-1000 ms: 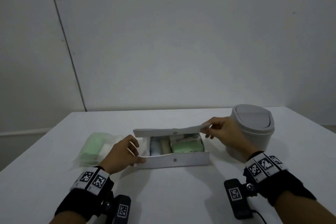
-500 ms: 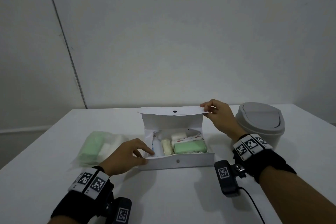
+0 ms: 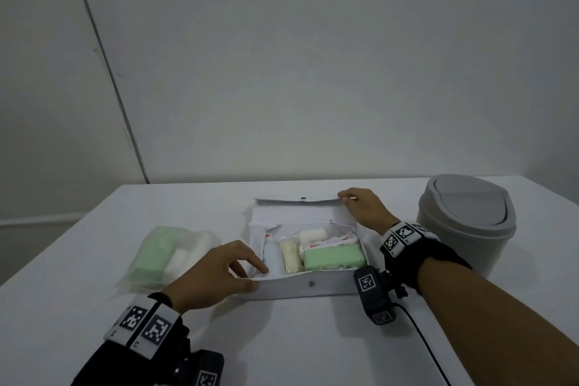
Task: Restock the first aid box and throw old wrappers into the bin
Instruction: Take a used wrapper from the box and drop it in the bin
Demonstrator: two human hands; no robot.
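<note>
The white first aid box (image 3: 308,285) lies open at the table's middle, its lid (image 3: 294,201) folded back flat. Inside are a green pack (image 3: 333,257), a cream bandage roll (image 3: 291,257), a white roll (image 3: 311,234), a small bottle (image 3: 272,255) and flat wrappers (image 3: 341,241). My left hand (image 3: 216,276) pinches the box's front left corner. My right hand (image 3: 365,208) holds the lid's right edge down. A clear bag with a green pack and white rolls (image 3: 166,254) lies left of the box. The grey bin (image 3: 466,222) with its swing lid shut stands to the right.
The white table (image 3: 313,348) runs to a wall behind. A black cable (image 3: 429,351) trails from my right wrist device across the near right of the table. The bin stands close beside my right forearm.
My right hand has swung the lid from nearly shut, through upright, to flat behind the box. The contents are now exposed. My left hand stayed on the front left corner.
</note>
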